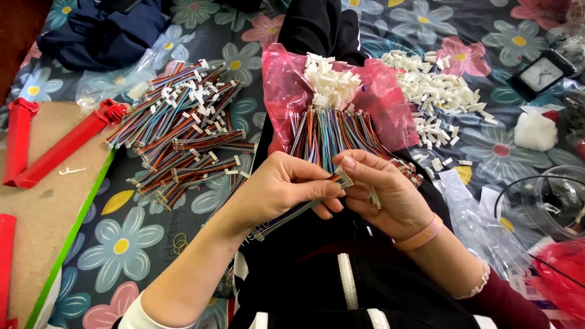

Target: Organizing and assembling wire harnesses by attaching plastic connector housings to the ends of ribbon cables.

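Left hand: your left hand [286,186] is pinching a multicoloured ribbon cable [292,210] just below the pink bag [280,91].
Right hand: your right hand [381,192] is gripping the cable's white connector [345,178].
Pile: finished cables [183,128] are lying left of the bag.

The right hand [390,195] covers the near ends of the coloured wire bundle [332,137], and its fingers hide most of the small white connector [345,178] in their grip. The red tool [58,149] runs off the left edge. The clear plastic container [557,201] is cut by the right edge, its contents too blurred to tell.
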